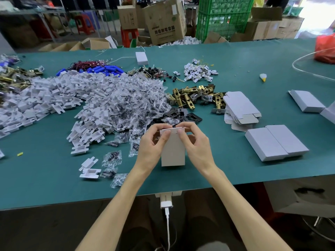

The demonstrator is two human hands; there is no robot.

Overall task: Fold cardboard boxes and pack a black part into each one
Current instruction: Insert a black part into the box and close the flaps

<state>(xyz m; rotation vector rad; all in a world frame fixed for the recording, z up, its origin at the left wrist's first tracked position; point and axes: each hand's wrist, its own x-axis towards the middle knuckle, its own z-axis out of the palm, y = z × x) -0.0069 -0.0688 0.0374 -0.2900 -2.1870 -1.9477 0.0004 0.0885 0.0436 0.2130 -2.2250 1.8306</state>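
Near table edge, centre: white cardboard box (173, 151) upright over green table (235, 171), held between both hands; top flap folded over
Left hand (154, 144): fingers curled round box's left side; thumb pressing on top flap
Right hand (196, 142): fingers curled round right side; thumb on same flap
Black parts (183, 115): dark plates loose on table just beyond the hands; cannot tell whether 1 is inside the box
Right side: 2 closed boxes (275, 142) touching side by side; flat box blanks (241, 109) stacked behind them
Left side: bagged screws (134, 102) heaped beside white plastic trays (54, 98)
Behind plates: brass latches (195, 96)
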